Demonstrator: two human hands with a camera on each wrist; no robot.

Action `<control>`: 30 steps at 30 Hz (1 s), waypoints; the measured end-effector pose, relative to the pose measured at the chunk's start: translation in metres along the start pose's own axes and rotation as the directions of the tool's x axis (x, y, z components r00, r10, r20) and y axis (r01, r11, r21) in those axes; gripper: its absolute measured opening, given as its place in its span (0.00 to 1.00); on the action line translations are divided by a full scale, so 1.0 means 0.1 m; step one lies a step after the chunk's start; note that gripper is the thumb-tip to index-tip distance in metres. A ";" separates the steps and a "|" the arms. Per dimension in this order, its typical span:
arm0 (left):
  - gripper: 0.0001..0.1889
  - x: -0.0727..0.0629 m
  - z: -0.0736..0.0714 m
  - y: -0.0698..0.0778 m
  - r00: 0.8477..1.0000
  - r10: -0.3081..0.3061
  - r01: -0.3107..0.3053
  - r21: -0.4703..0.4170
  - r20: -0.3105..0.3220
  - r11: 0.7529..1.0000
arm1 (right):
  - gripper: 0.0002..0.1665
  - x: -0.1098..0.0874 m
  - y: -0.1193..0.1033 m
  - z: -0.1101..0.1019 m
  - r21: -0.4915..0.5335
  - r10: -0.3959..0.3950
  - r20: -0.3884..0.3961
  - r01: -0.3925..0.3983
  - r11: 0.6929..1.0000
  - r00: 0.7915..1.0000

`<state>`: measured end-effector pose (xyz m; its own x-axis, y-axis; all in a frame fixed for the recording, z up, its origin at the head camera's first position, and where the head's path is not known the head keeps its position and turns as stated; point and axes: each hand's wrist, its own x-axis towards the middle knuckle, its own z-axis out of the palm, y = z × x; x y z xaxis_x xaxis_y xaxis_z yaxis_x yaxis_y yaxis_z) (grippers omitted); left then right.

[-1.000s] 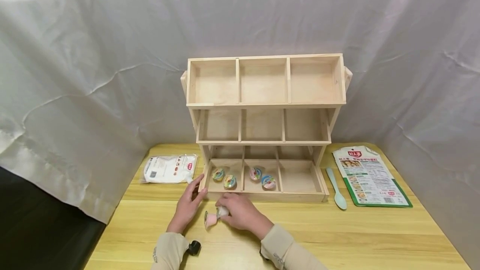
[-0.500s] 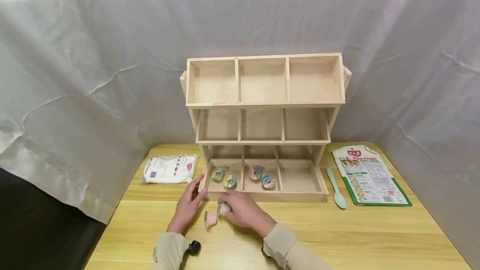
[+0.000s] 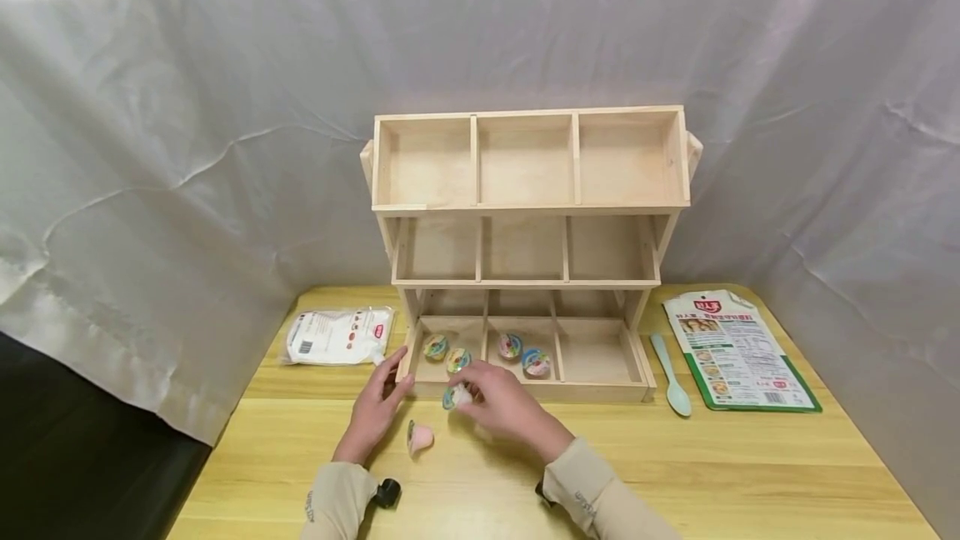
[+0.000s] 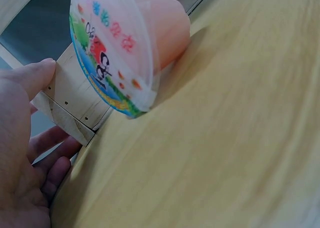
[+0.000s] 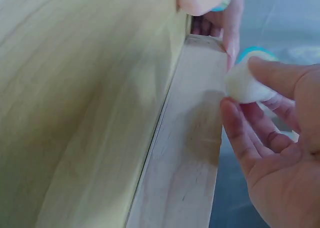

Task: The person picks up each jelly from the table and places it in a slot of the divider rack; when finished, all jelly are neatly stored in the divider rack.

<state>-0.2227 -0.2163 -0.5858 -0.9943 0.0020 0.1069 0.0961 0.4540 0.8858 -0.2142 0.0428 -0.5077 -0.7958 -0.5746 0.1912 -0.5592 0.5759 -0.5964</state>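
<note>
My right hand (image 3: 510, 408) pinches a white jelly cup (image 3: 460, 395) between thumb and fingers, just in front of the wooden rack's (image 3: 592, 393) bottom tray. In the right wrist view, this cup (image 5: 245, 85) appears above the tray's front board. At the tray's left front corner, my left hand (image 3: 372, 413) holds the wood, with the thumb on the front board and fingers around the side. A pink jelly cup (image 3: 421, 437) lies on its side on the table between the hands. Its printed lid (image 4: 107, 58) shows large in the left wrist view.
Two jelly cups with yellow-rimmed lids (image 3: 436, 347) lie in the left bottom compartment. The middle one holds two more, including a blue-rimmed cup (image 3: 536, 362). A white pouch (image 3: 341, 337) lies left; a pale green spoon (image 3: 672, 382) and a green-edged packet (image 3: 742, 352) lie right.
My right hand has lifted the white jelly cup from beside the pink one and moved it up and right toward the bottom tray. The left hand stays at the corner.
</note>
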 end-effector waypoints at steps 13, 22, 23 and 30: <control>0.31 -0.01 0.01 0.00 1.000 0.013 -0.013 0.013 -0.015 1.000 | 0.31 -0.03 0.07 -0.12 0.376 0.141 0.007 -0.133 0.917 0.990; 0.30 -0.01 0.00 -0.01 1.000 -0.003 0.003 -0.016 -0.004 1.000 | 0.24 -0.05 0.13 -0.13 0.531 0.195 0.004 -0.168 0.830 0.981; 0.31 -0.01 0.00 -0.02 1.000 -0.005 0.005 -0.015 -0.002 1.000 | 0.24 -0.06 0.14 -0.13 0.559 0.208 0.010 -0.178 0.810 0.978; 0.30 -0.01 -0.01 -0.01 1.000 -0.006 0.006 -0.029 0.003 1.000 | 0.27 -0.09 0.17 -0.20 0.657 0.238 0.028 -0.198 0.727 0.971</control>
<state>-0.2215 -0.2176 -0.5862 -0.9949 0.0019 0.1007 0.0918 0.4276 0.8993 -0.2212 0.0699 -0.5037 -0.8992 -0.4370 0.0214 -0.0963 0.1500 -0.9840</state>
